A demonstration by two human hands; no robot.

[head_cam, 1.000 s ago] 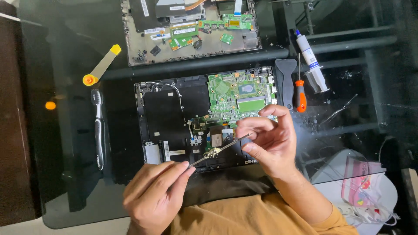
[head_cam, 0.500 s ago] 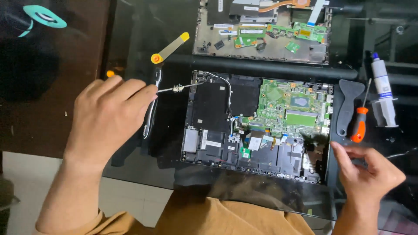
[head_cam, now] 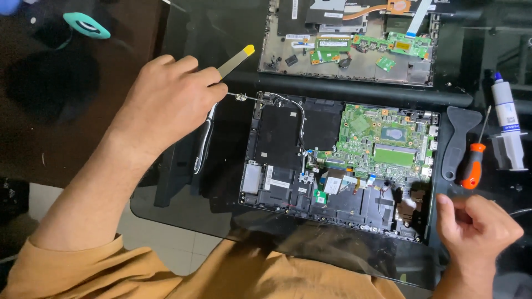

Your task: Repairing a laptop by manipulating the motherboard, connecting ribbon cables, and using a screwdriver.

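1. The left hand (head_cam: pixel 166 105) reaches over the left part of the glass surface (head_cam: pixel 183 205). Its grip is pinched narrow on the end of a thin wire (head_cam: pixel 244 98) with a small metal fitting on it. A flat pry tool with a yellow tip (head_cam: pixel 235 60) shows just past the fingers; whether the hand also holds it I cannot tell.
2. The wire runs right to the top-left corner of the opened laptop base (head_cam: pixel 277 144), which lies toward the near edge of the surface. It looks light, limp and easily kinked, so a hold near the fitting seems safest, with no sharp pull.
3. The green circuit board (head_cam: pixel 382 141) in the base looks stiff but fragile, best taken by its edges.
4. An orange-handled screwdriver (head_cam: pixel 472 165) and a white syringe (head_cam: pixel 507 124) lie toward the right edge.
5. The right hand (head_cam: pixel 479 227) rests at the near right corner, fingers loosely curled, holding nothing visible.
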